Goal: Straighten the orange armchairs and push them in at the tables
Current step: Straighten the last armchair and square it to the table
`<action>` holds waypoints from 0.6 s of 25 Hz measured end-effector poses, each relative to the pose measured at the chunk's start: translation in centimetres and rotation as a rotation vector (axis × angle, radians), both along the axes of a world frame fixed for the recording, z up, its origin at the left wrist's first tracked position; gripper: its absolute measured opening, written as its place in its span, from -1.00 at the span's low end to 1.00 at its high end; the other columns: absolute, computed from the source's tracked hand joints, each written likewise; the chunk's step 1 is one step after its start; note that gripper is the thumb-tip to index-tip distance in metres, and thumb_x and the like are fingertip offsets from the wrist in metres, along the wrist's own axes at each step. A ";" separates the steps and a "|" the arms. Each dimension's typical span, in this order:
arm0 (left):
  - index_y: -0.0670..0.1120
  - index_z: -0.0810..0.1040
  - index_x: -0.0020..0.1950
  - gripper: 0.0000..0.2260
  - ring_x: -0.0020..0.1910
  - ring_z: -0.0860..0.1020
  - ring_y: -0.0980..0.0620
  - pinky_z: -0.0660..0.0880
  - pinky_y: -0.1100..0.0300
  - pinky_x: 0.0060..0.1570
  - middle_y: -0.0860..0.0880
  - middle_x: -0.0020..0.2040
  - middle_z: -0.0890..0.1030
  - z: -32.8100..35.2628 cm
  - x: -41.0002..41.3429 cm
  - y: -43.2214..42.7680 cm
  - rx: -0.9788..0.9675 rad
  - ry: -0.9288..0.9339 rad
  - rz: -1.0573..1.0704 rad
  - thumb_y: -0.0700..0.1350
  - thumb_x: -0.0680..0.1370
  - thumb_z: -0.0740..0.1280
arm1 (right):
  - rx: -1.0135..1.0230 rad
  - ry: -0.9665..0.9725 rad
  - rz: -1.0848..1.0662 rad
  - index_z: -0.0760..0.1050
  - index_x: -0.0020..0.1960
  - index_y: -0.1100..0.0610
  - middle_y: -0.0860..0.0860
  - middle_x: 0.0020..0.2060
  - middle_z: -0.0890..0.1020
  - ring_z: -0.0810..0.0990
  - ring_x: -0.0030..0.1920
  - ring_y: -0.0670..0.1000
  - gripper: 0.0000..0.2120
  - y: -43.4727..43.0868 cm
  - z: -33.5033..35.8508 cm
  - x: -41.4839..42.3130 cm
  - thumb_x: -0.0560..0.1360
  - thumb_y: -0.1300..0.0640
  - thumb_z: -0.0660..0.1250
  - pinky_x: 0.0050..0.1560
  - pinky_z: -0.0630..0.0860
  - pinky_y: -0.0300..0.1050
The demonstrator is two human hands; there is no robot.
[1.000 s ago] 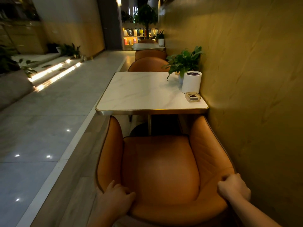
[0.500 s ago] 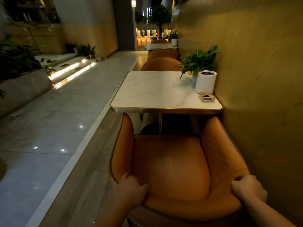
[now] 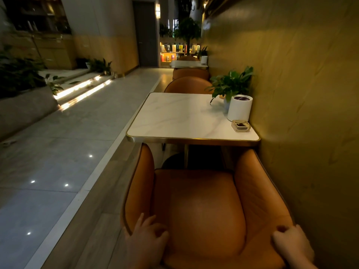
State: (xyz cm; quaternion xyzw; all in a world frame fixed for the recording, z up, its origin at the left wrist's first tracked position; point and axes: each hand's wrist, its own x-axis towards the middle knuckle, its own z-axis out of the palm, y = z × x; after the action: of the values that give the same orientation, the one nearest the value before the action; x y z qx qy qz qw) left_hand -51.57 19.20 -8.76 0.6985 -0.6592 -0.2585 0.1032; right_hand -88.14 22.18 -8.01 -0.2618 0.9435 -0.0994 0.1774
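Note:
An orange armchair [image 3: 204, 206] stands right in front of me, facing a white marble table [image 3: 174, 117] with a gold rim. The tips of its arms reach just under the table's near edge. My left hand [image 3: 145, 239] grips the left end of the chair's backrest. At the right end, close to the wall, my right hand [image 3: 291, 243] holds the backrest. Across the table shows the back of a second orange armchair [image 3: 186, 85], and a third orange armchair [image 3: 190, 73] stands behind it at a farther table [image 3: 186, 64].
A yellow wall [image 3: 301, 94] runs along the right, almost touching the chair. On the table by the wall stand a potted plant [image 3: 231, 84], a white cylinder [image 3: 239, 107] and a small ashtray [image 3: 240, 125]. A grey tiled aisle [image 3: 58, 152] with lit steps [image 3: 81, 90] lies to the left.
The view has shifted so the chair and table sit further right and closer. Both hands keep their hold on the backrest. The chair's arms stay at the table's edge.

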 end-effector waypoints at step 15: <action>0.26 0.30 0.49 -0.50 0.62 -0.06 -0.12 -0.15 -0.44 0.47 0.04 0.62 0.16 -1.0 -0.1 -3.3 0.100 -0.187 -0.102 0.31 0.55 0.07 | 0.047 0.067 0.130 0.55 0.13 0.12 0.18 0.31 0.38 0.43 -0.14 0.12 -0.72 -1.5 -1.0 -0.4 0.50 0.02 0.27 -0.13 0.41 -0.05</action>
State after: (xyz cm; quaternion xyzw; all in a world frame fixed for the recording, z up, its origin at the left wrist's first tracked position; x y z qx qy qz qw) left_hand -51.62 15.93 -9.79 0.6893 -0.6869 -0.2299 -0.0071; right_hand -88.55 20.64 -9.02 -0.3213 0.9320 -0.0567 0.1580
